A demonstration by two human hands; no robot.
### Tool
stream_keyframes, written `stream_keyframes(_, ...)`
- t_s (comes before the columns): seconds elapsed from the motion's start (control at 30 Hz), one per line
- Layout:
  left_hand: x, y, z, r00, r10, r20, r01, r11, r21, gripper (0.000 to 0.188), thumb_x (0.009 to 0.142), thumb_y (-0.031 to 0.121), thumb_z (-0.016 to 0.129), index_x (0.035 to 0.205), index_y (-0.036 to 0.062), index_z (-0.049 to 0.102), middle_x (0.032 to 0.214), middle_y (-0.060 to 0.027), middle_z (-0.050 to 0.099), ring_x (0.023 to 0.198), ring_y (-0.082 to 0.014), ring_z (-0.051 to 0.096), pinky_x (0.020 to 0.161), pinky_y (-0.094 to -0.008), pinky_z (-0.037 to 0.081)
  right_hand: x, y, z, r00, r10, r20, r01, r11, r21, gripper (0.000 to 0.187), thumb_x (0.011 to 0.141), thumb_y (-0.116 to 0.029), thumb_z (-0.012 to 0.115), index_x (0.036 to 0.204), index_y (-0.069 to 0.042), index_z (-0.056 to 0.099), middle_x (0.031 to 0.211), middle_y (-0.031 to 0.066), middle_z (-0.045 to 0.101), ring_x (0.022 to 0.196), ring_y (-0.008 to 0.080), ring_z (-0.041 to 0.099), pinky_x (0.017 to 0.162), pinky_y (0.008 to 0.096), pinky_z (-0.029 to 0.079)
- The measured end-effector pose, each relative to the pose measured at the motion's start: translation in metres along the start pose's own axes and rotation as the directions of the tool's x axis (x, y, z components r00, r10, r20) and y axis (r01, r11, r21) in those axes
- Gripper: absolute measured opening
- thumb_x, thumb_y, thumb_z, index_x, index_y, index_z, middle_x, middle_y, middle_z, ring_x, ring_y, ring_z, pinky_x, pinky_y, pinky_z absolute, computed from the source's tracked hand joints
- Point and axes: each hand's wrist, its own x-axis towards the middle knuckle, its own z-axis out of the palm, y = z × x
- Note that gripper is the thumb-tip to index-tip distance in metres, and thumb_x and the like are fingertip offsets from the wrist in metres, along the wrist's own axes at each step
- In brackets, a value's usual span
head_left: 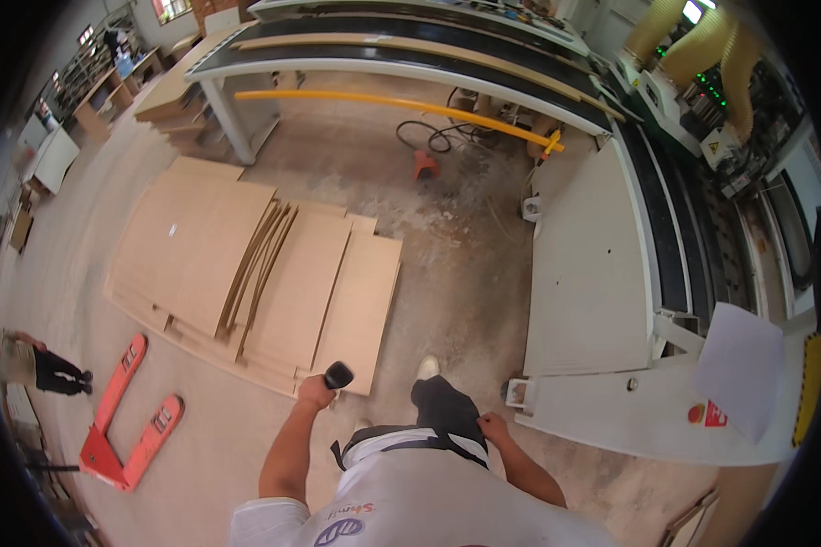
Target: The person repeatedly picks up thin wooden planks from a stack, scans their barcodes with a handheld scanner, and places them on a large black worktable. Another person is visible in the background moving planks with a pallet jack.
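My left hand (316, 393) is wrapped round a black handheld scanner (339, 375), held out in front of me above the near edge of the board stack. Its dark rounded head points away from my fingers. My right hand (494, 428) hangs by my right hip, against the dark trousers (444, 407), with its fingers curled. What it holds, if anything, is hidden. On the floor ahead lie flat light-brown boards (292, 264) in uneven piles, several narrow strips (263, 257) among them. A small white label (172, 231) sits on the left board.
A large white machine (593, 273) with black rails stands at the right, its bed crossing the far side above a yellow bar (401, 100). A red pallet jack (123, 419) is at the left, near another person (41, 363). A red foot pedal (425, 165) lies under the bed.
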Motion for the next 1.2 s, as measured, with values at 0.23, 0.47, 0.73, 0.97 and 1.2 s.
stream_keyframes(0.23, 0.105, 0.171, 0.001, 0.995, 0.095, 0.044, -0.078, 0.953, -0.291, 0.048, 0.070, 0.038, 0.074, 0.100, 0.0013, 0.071, 0.095, -0.0236, 0.070, 0.093, -0.0376, 0.068, 0.084, -0.0454, 0.054, 0.212, -0.054, -0.047, 0.842, 0.343, 0.416, -0.323, 0.939, -0.119, 0.029, 0.084, -0.028, 0.060, 0.090, -0.002, 0.073, 0.094, 0.0196, 0.072, 0.086, 0.0363, 0.070, 0.077, 0.0413, 0.056)
stream_keyframes(0.47, 0.126, 0.284, -0.068, 0.900, 0.409, 0.148, -0.404, 0.913, -0.062, 0.040, 0.074, 0.035, 0.071, 0.100, 0.0047, 0.070, 0.098, -0.0226, 0.070, 0.096, -0.0403, 0.066, 0.085, -0.0491, 0.053, 0.300, -0.169, -0.118, 0.996, -0.084, -0.009, 0.080, 0.908, 0.410, 0.035, 0.086, -0.030, 0.062, 0.104, 0.000, 0.068, 0.092, 0.0176, 0.071, 0.090, 0.0298, 0.070, 0.079, 0.0404, 0.054)
stream_keyframes(0.73, 0.291, 0.310, -0.132, 0.933, 0.352, -0.079, -0.361, 0.916, -0.179, 0.039, 0.071, 0.033, 0.077, 0.097, 0.0040, 0.072, 0.090, -0.0232, 0.070, 0.089, -0.0400, 0.068, 0.078, -0.0475, 0.055, 0.369, -0.071, -0.090, 0.830, 0.399, 0.391, -0.499, 0.844, 0.198, 0.026, 0.088, -0.026, 0.065, 0.096, -0.003, 0.072, 0.079, 0.0125, 0.071, 0.063, 0.0242, 0.069, 0.060, 0.0386, 0.056)
stream_keyframes(0.97, 0.434, 0.421, -0.204, 0.872, 0.480, -0.092, -0.489, 0.857, -0.164, 0.045, 0.072, 0.040, 0.078, 0.086, -0.0022, 0.071, 0.082, -0.0274, 0.068, 0.084, -0.0432, 0.067, 0.073, -0.0479, 0.054, 0.438, 0.008, -0.155, 0.820, 0.451, 0.353, -0.548, 0.796, 0.255, 0.028, 0.096, -0.025, 0.053, 0.116, -0.008, 0.065, 0.091, 0.0103, 0.071, 0.075, 0.0239, 0.070, 0.060, 0.0367, 0.056)
stream_keyframes(1.2, 0.474, 0.568, -0.246, 0.806, 0.578, -0.129, -0.591, 0.773, -0.232, 0.044, 0.076, 0.039, 0.077, 0.087, -0.0031, 0.070, 0.080, -0.0284, 0.066, 0.082, -0.0452, 0.065, 0.071, -0.0471, 0.054, 0.638, -0.042, -0.251, 0.893, 0.450, -0.015, -0.405, 0.816, 0.412, 0.018, 0.083, -0.016, 0.066, 0.097, -0.004, 0.067, 0.076, 0.0114, 0.065, 0.064, 0.0237, 0.062, 0.052, 0.0376, 0.049)
